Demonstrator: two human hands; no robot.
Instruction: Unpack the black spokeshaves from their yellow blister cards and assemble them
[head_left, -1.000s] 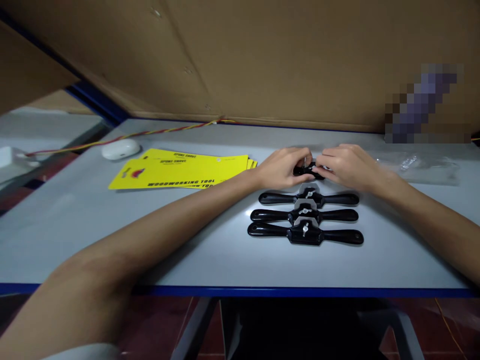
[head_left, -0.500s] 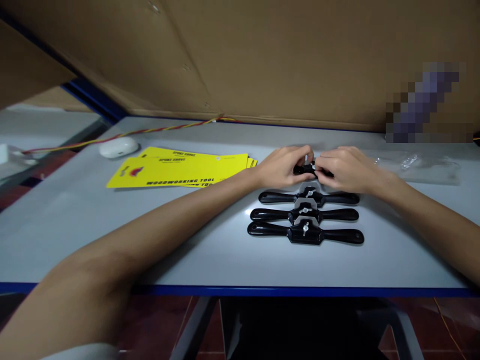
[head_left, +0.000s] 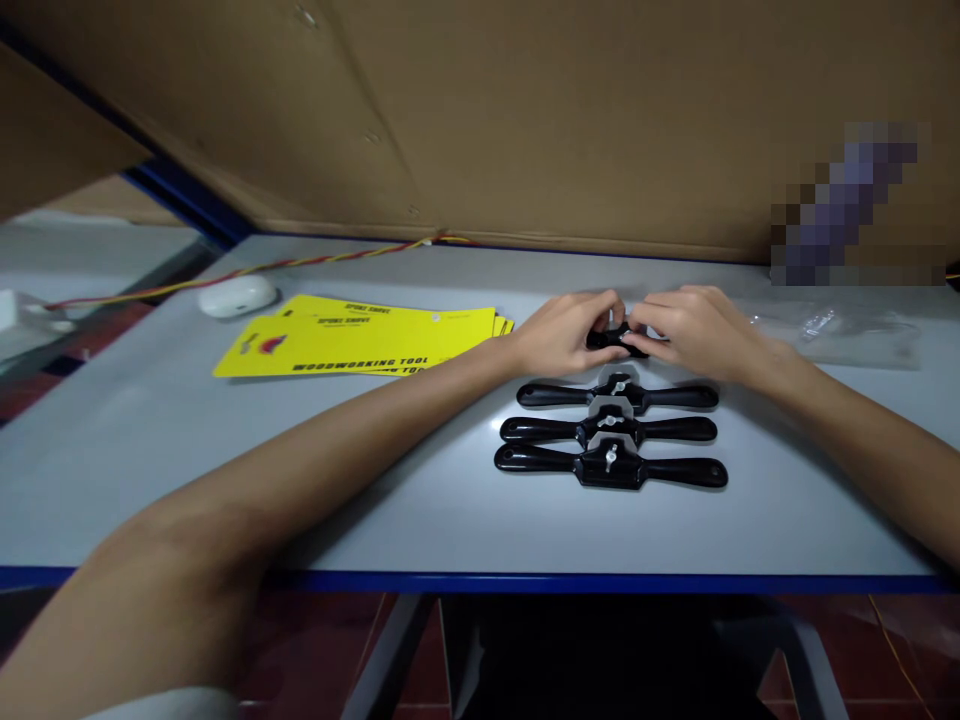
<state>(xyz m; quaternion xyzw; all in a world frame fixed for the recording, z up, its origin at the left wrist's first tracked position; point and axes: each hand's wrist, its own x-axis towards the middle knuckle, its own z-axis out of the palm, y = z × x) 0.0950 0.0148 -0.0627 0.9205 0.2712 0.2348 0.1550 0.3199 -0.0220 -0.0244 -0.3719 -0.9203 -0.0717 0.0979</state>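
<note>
Both my hands are closed around a black spokeshave (head_left: 611,340) at the back of a row of such tools. My left hand (head_left: 564,332) grips its left side with thumb and fingers. My right hand (head_left: 694,328) pinches near its middle, where a bit of bright metal shows; the fingers hide most of the tool. Three more spokeshaves lie in front, handles pointing left and right: a back one (head_left: 679,398), a middle one (head_left: 679,430) and a front one (head_left: 611,472). Each has a grey blade and a silver screw.
Yellow "Spoke Shove" cards (head_left: 360,340) lie stacked to the left. Behind them are a white rounded case (head_left: 238,295) and a twisted red-yellow wire (head_left: 330,258). Clear plastic bags (head_left: 847,335) lie at right. A brown board (head_left: 525,130) rises behind the table (head_left: 420,500).
The fingers of my right hand have shifted slightly on the held spokeshave, leaving a little more of its middle visible. My left hand and the three front spokeshaves stay in place.
</note>
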